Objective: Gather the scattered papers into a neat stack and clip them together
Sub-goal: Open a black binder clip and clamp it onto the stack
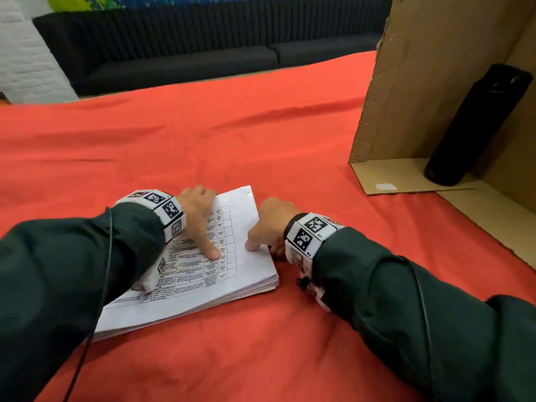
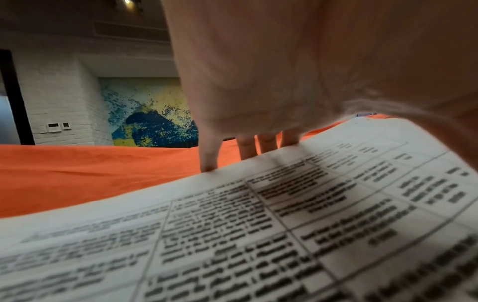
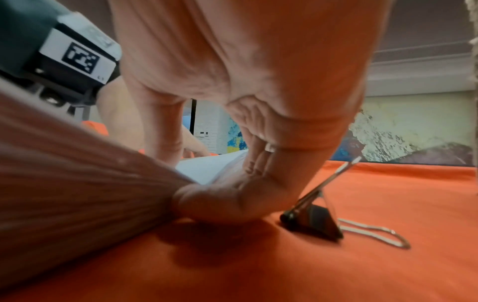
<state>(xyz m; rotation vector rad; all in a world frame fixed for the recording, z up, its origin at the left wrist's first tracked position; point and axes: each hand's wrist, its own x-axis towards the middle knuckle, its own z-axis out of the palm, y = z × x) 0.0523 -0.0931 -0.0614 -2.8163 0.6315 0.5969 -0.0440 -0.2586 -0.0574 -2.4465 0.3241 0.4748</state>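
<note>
A thick stack of printed papers (image 1: 232, 274) lies on the red cloth (image 1: 203, 140), squared up and turned at an angle. My left hand (image 1: 203, 221) rests on top, its thumb pressing the table print and its straight fingers (image 2: 209, 161) reaching down over the stack's far edge. My right hand (image 1: 261, 236) is at the stack's right edge, thumb on the top sheet and curled fingers (image 3: 232, 196) tight against the edge, pinching it. A black binder clip (image 3: 313, 222) with silver wire handles lies on the cloth just right of that hand. The right wrist hides the clip in the head view.
An open cardboard box (image 1: 406, 97) stands at the right with a tall black bottle (image 1: 475, 126) inside it. A black sofa (image 1: 188, 53) runs along the far side of the table. Bare red cloth surrounds the stack.
</note>
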